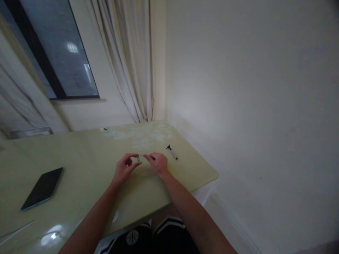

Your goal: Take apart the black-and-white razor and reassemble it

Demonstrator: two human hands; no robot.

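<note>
Dark shorts [148, 238] show below the table's [87, 151] near edge; over the table, nearer its right edge, my left hand [124, 170] pinches a small green piece [138, 158]. My right hand [158, 163] curls toward it, grip unclear. I judge this as fine fingertip work, so the next move needs a steady pinch.

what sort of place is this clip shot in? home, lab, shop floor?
Probably a room in a home: a curtain hangs beside a dark window, a glossy table sits in a bare wall corner, and a smartphone lies on it. The left hand pinches a small green piece.
</note>
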